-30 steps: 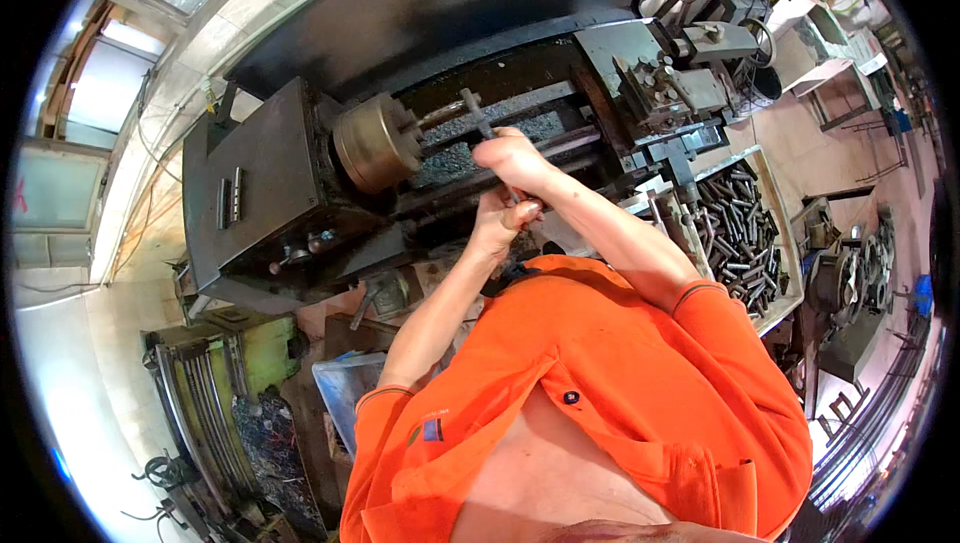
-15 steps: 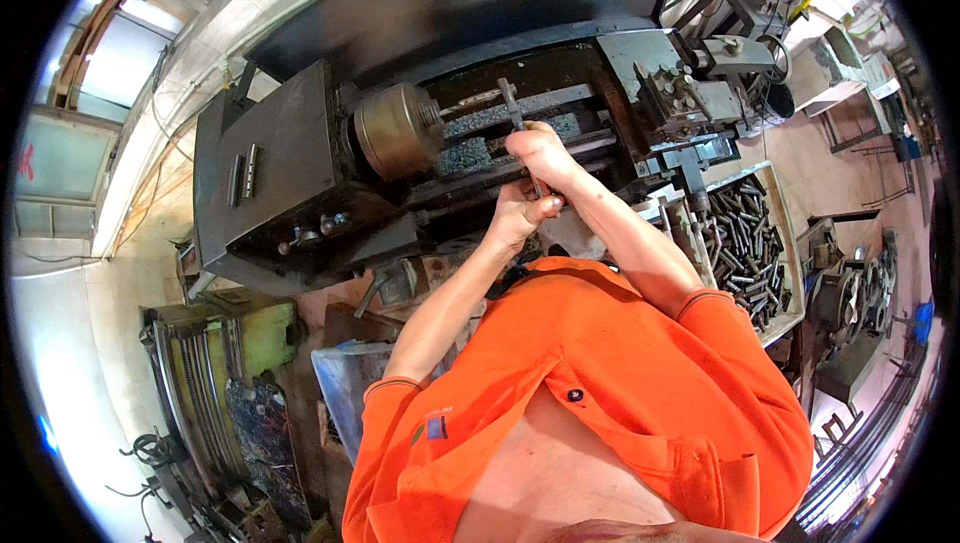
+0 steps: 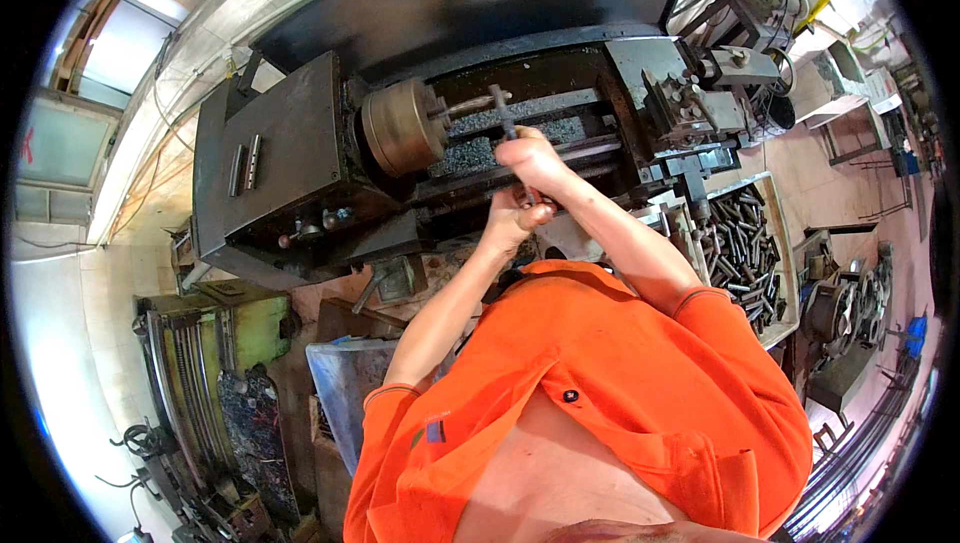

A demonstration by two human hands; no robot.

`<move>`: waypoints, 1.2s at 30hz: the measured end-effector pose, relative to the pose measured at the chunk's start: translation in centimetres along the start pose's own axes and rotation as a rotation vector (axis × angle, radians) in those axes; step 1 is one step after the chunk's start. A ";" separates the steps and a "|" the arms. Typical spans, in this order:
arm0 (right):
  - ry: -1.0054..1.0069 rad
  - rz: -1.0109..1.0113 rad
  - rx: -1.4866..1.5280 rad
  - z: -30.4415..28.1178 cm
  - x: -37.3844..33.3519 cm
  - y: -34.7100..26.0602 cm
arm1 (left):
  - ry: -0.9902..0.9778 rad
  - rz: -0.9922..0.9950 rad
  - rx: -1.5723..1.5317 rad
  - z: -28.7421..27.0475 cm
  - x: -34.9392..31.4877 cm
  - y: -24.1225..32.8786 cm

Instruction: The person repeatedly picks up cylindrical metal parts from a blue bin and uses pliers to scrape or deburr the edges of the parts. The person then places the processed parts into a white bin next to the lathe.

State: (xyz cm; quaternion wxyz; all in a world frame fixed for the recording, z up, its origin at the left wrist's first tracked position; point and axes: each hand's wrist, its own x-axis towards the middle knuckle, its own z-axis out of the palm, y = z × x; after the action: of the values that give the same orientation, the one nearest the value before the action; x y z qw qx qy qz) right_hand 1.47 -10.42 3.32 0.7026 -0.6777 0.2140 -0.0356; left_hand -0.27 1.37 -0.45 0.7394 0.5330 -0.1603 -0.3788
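Note:
A long, slim, file-like metal bar (image 3: 504, 115) slants up and away from my hands. My right hand (image 3: 528, 160) is closed around its middle. Nearer my body, my left hand (image 3: 512, 223) is closed on its lower end, and the fingers hide most of that end. The bar's far end is beside the free end of a round metal rod (image 3: 476, 105); I cannot tell whether they touch. That rod sticks out of the brass-coloured chuck (image 3: 402, 127) of a dark lathe, whose jaws look smeared.
Metal chips (image 3: 468, 155) lie in the lathe bed below the rod. The tool post (image 3: 692, 108) stands to the right. A crate (image 3: 790, 243) of short metal rods is at my right side. Two short bars (image 3: 244, 167) rest on the headstock. A greenish machine (image 3: 255, 328) stands at lower left.
Both hands and the bar have shifted slightly left, toward the chuck. My grip looks the same, and the rod is still in the chuck.

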 end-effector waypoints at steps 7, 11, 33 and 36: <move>-0.008 0.035 0.063 -0.5 -0.2 0.0 | -0.017 -0.040 -0.013 0.5 0.5 0.4; -0.001 0.036 0.137 -2.0 -0.6 -0.2 | -0.104 -0.048 -0.026 0.9 1.2 0.0; 0.468 -0.318 0.603 -9.4 -17.4 4.8 | -0.181 0.478 1.215 10.0 -3.4 -2.3; 0.481 -0.374 0.634 -10.6 -19.8 5.1 | -0.246 0.496 1.230 11.5 -4.4 -2.9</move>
State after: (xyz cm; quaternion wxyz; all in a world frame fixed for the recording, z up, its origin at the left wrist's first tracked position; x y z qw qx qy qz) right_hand -21.36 -13.19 3.47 0.7874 -0.4282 0.2238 -0.3828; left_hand -11.73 -3.51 2.04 0.3427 0.7575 -0.5475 -0.0953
